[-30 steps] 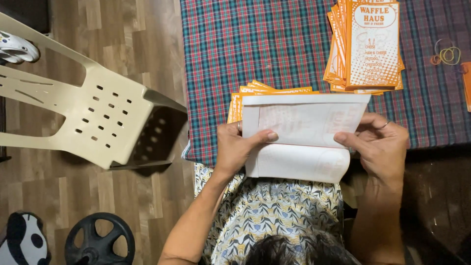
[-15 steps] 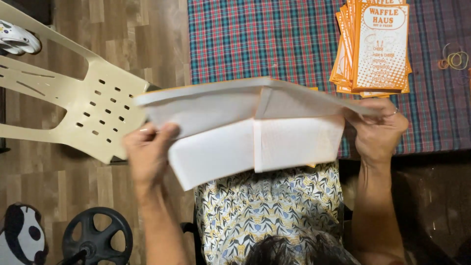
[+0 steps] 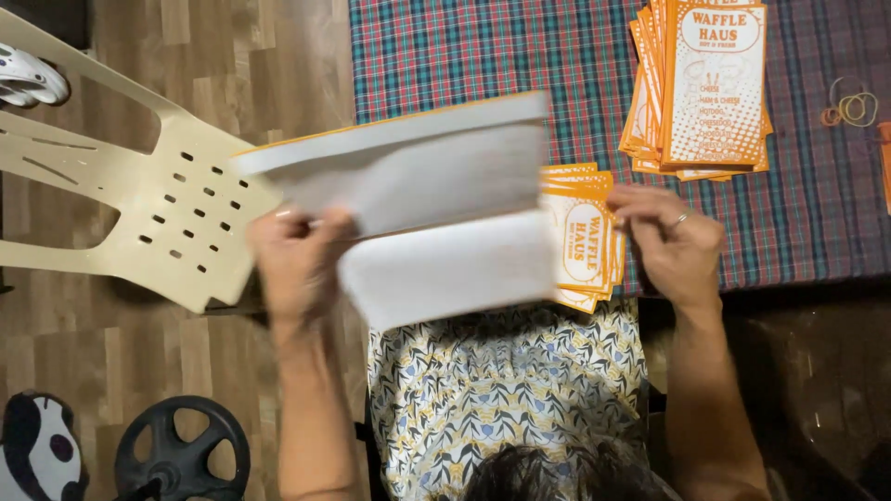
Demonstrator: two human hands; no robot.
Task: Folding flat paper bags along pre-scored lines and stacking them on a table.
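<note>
My left hand point(image 3: 297, 255) grips a large white folded sheet of card point(image 3: 436, 199) with an orange edge, held up over the table's near edge and blurred by motion. My right hand point(image 3: 673, 237), a ring on one finger, rests with its fingers on a small stack of folded orange-and-white printed cartons point(image 3: 583, 239) at the table's front edge. A taller stack of flat orange-and-white cartons point(image 3: 710, 88) lies further back on the right. The plaid tablecloth point(image 3: 464, 56) covers the table.
A beige plastic chair point(image 3: 158, 204) lies tipped on the wooden floor to the left. Rubber bands point(image 3: 849, 104) sit at the table's far right. A black weight plate point(image 3: 181, 455) and a black-and-white object point(image 3: 37, 450) are on the floor at lower left.
The right hand let go of the white sheet and dropped onto the small carton stack. The left hand swung the sheet leftward and now holds it alone.
</note>
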